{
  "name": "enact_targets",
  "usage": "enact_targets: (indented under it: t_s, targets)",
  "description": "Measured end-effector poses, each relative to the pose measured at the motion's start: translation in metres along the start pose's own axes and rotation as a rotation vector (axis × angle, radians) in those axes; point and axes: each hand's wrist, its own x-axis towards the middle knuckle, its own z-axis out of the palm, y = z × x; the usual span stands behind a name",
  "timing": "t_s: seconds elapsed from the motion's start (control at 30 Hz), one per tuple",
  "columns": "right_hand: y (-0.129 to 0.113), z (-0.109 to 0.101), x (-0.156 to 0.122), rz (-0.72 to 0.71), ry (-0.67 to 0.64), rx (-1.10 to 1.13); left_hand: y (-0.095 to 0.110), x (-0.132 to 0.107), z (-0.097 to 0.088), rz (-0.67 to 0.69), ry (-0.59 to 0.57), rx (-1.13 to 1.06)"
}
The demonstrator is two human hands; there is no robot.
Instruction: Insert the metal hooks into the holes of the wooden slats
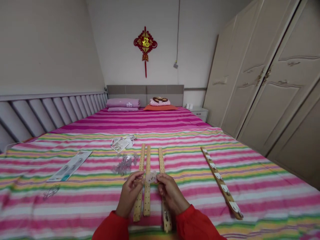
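Three perforated wooden strips (147, 166) lie side by side on the striped bedsheet (225, 140) in front of me. My left hand (130, 195) and my right hand (170, 192) are raised over them, both in red sleeves. Their fingertips pinch a small clear plastic clip (151, 177) between them, just above the middle strip. A pile of similar clear clips (124, 164) lies left of the strips. A fourth wooden strip (221, 181), with several white clips fitted along it, lies at an angle to the right.
Opened plastic packaging (121, 143) and a flat printed card (71, 165) lie on the sheet to the left. Pillows (123, 103) sit at the headboard. A cream wardrobe (270, 83) lines the right side; a padded wall panel (37, 113) runs along the left.
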Motion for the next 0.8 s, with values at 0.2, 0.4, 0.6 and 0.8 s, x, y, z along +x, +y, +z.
enact_targets:
  t_s: [0.2, 0.4, 0.6, 0.8]
  targets:
    - [0.007, -0.003, -0.007, 0.043, 0.005, 0.021, 0.012, -0.003, 0.022, -0.063, -0.028, -0.006]
    - [0.009, -0.003, -0.012, 0.002, 0.038, 0.079, 0.013, -0.008, 0.04, -0.091, 0.123, -0.031]
    - [0.009, -0.005, -0.014, 0.068, 0.042, 0.216, 0.006, -0.011, 0.049, -0.218, 0.121, -0.256]
    - [0.005, -0.018, -0.013, -0.065, 0.066, -0.065, 0.018, 0.005, 0.05, -0.281, 0.101, -0.226]
